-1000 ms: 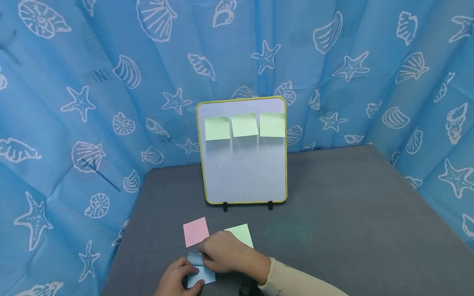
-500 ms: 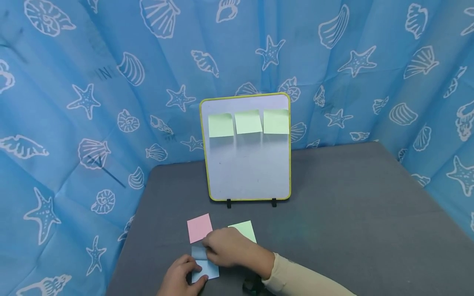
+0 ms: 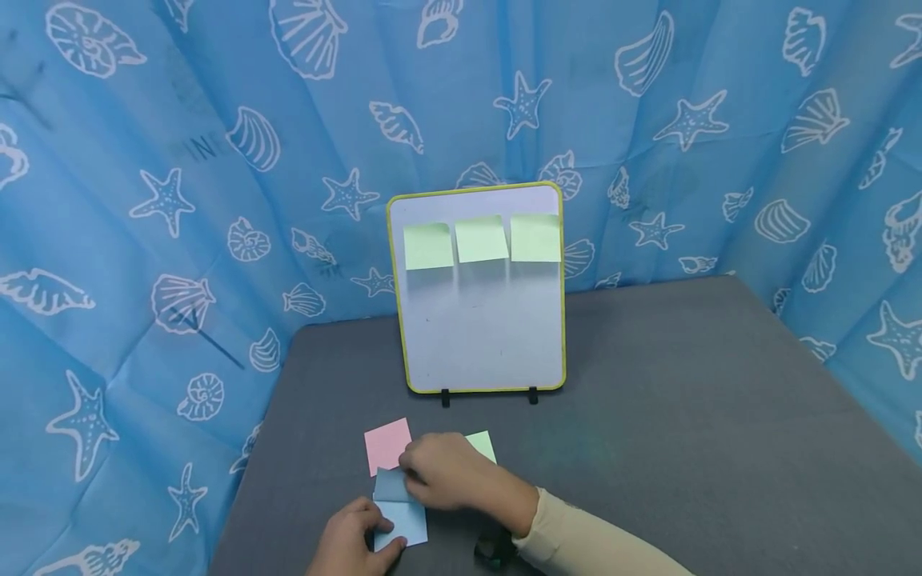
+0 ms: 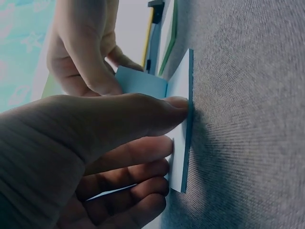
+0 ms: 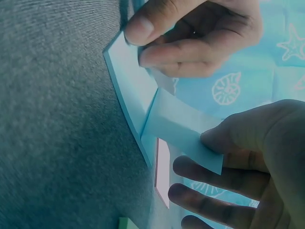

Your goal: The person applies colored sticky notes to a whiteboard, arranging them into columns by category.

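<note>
A pad of light blue sticky notes (image 3: 405, 524) lies on the table at the bottom of the head view. My left hand (image 3: 351, 538) holds it at its near left corner with thumb and forefinger; in the left wrist view the thumb (image 4: 157, 114) presses its edge. The top blue sticky note (image 5: 183, 126) bends up from the pad, still joined along a line across it. My right hand (image 3: 450, 472) pinches this sheet's free end between thumb and forefinger. Beyond the hands lie a pink sticky note pad (image 3: 387, 444) and a light green pad (image 3: 483, 445), partly hidden by the right hand.
A yellow-framed whiteboard (image 3: 483, 336) stands on black feet behind the pads, with three light green notes (image 3: 481, 239) in a row near its top. A small dark object (image 3: 491, 550) sits under the right forearm. A blue shell-print curtain (image 3: 302, 144) surrounds the grey table (image 3: 684, 416).
My right hand has moved slightly away from me, lifting the top blue sheet further off the pad. My left hand keeps its hold on the pad. The head view has shifted a little.
</note>
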`<state>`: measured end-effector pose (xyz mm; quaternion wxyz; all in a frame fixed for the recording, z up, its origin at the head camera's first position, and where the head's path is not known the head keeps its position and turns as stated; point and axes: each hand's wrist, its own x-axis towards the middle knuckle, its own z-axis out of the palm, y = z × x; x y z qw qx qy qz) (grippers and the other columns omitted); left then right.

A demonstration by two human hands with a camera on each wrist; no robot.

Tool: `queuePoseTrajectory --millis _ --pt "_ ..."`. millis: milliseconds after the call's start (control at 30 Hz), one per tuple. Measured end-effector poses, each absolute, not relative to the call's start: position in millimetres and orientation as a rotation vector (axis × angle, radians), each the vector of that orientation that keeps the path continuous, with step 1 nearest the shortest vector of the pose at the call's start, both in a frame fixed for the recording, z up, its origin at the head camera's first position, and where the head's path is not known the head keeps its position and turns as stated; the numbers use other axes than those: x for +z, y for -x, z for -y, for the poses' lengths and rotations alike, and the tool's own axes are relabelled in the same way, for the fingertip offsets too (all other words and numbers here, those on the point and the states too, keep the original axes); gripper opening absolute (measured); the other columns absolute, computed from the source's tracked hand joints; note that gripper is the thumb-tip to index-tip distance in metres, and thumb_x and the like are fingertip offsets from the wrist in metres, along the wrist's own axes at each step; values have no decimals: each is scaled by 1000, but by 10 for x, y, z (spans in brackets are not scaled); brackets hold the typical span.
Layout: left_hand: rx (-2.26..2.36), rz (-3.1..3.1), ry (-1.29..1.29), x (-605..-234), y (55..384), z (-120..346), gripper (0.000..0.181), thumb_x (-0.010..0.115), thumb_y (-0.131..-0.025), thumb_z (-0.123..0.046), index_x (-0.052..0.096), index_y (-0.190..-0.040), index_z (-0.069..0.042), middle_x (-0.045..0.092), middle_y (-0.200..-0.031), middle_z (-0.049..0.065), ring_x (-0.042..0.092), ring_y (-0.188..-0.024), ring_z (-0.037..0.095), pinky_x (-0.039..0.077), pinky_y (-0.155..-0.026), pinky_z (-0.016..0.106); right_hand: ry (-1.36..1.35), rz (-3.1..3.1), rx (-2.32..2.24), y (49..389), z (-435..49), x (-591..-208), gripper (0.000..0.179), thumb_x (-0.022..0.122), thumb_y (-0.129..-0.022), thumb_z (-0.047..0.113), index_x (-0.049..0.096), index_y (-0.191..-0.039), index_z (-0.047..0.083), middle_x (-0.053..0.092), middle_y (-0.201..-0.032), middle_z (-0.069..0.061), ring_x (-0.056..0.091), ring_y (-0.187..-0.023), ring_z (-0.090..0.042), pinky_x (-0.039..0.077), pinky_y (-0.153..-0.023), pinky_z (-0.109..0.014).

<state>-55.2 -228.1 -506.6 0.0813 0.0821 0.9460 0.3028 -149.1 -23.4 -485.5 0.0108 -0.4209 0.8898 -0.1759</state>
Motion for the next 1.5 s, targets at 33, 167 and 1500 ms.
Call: queuePoseTrajectory --millis 33,167,1500 --pt "900 -2817 -227 -5058 558 2276 27 93 -81 -29 82 -89 -6 56 -86 -7 43 -70 -1 40 -62 22 1306 -2776 -554 1499 229 -4853 18 67 -99 22 73 -82 24 53 -67 15 42 -60 -1 30 -49 -17" --pt "878 -2768 -148 -5038 585 2253 26 92 -82 -31 83 -89 -7 58 -87 -6 47 -73 3 42 -64 23 1273 -2779 -563 1525 203 -4837 16 67 -99 23 74 -85 24 55 -68 15 43 -60 -2 31 -49 -18" --pt "895 -2708 -194 -5027 626 2290 22 89 -85 -31 81 -89 -11 57 -85 -5 48 -71 4 47 -65 29 1165 -2885 -1010 1717 -227 -4507 9 71 -103 25 78 -103 20 73 -93 8 68 -80 -5 53 -67 -21"
